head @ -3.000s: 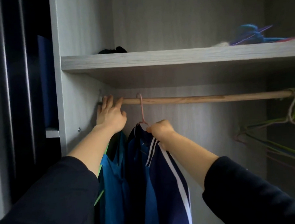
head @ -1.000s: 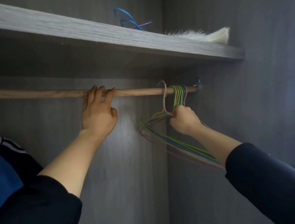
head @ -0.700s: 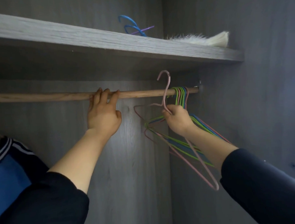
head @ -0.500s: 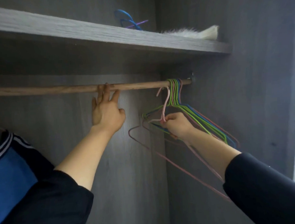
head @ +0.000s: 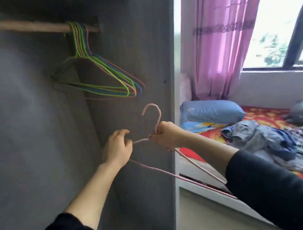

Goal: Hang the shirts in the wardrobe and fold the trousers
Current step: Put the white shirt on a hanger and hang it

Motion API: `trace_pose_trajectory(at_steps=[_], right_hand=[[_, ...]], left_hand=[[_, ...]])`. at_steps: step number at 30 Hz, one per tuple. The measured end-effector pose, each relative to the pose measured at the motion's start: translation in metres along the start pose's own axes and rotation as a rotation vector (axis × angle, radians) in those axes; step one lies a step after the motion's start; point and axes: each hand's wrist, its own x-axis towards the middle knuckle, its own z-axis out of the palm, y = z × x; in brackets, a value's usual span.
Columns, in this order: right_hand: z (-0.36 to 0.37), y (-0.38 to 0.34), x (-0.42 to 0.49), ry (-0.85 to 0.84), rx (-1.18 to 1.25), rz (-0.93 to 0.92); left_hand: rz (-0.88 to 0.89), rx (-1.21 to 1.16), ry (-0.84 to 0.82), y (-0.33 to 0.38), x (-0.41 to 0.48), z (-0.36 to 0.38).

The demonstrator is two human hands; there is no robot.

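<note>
Fingers: my right hand [head: 165, 135] and left hand [head: 118, 147] clamp the thin pink wire hanger [head: 157, 120].
Risk: opposing pulls could bend its wire.

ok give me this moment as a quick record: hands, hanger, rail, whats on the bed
right hand: grips the pink hanger at the neck, just below its hook
left hand: fingers curled round the hanger's left corner
pink hanger: off the rail, hook up, in front of the wardrobe side panel
rail: wooden, with a bunch of coloured hangers at its right end
bed: blue pillow and a heap of clothes on a red patterned sheet
hung shirts: none in view
</note>
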Motion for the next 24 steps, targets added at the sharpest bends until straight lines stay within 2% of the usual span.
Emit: trace_pose_trajectory(at_steps=[6,14,24], right_hand=[[-0.032,0.141,-0.082,-0.095,0.057,0.181],[-0.102,0.358,-0.216,0.013,0.095,0.473],[-0.187,0.548,-0.338,0.194,0.059,0.729]], left_hand=[[0.130,-0.092,-0.174,0.101,-0.042,0.114],[0.174,-0.128,-0.461,0.301,-0.078,0.275],[0.334,-0.206,-0.691,0.518,-0.111,0.420]])
